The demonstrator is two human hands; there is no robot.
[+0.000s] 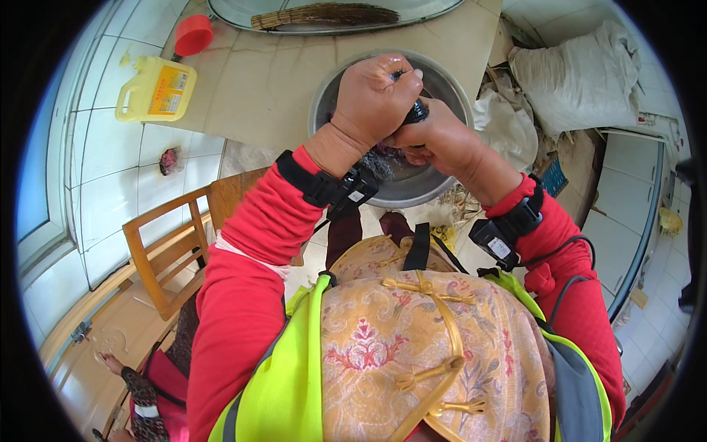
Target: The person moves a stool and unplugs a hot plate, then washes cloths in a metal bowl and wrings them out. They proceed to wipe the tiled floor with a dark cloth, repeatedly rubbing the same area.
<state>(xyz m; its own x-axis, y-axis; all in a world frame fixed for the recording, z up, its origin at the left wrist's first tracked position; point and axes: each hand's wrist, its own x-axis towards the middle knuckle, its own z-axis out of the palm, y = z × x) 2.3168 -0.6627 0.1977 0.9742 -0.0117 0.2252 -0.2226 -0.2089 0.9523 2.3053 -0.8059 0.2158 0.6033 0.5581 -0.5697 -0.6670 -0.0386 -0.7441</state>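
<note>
Both of my hands are closed around a dark, wet, glossy bundle [417, 112], perhaps cloth, above a round metal basin [465, 99]. My left hand [375, 94] is a fist at the bundle's upper end, and a bit of the dark material shows between thumb and fingers. Lower and to the right, my right hand [442, 132] grips the other end, its fingers partly hidden. Beneath them the basin holds water and a dark, speckled soaked item [378, 164], with some purple beside it. My hands cover much of the basin's inside.
The basin stands at the edge of a beige counter [265, 83]. A yellow plastic jug [157, 91], a red plastic cup [193, 35] and a straw broom [326, 15] are at left and back. White sacks [577, 80] lie right. A wooden chair [165, 248] and another person's hand [113, 364] are lower left.
</note>
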